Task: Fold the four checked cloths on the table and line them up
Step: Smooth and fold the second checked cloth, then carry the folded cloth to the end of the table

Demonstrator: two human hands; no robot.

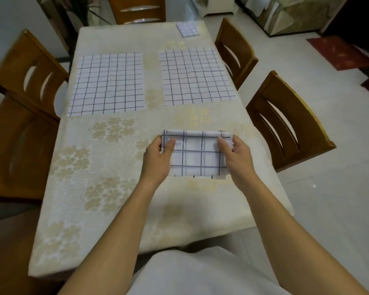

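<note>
- Pinching the left edge of a small folded white fabric cloth with thin dark checks, the left hand is pressing its thumb on top and curling its fingers underneath.
- The right hand is gripping the opposite edge the same way, thumb lying on the upper face, fingers tucked beneath.
- Between the two thumbs the cloth is forming a soft, layered rectangle, its long axis running left to right. Its rounded fold is pointing away past the fingertips and its loose edges are lying toward the wrists.
- Whether its near edge is touching the table, I cannot tell.
- Beyond the left fingertips a large flat white checked cloth is lying spread, slightly rippled, its long axis running away from the person.
- Beyond the right fingertips a second flat checked cloth is lying beside it, apart.
- Far beyond the right fingers a small folded checked square is sitting at the table's far corner.
- Under everything a cream tablecloth with pale gold flower clusters is covering the table.
</note>
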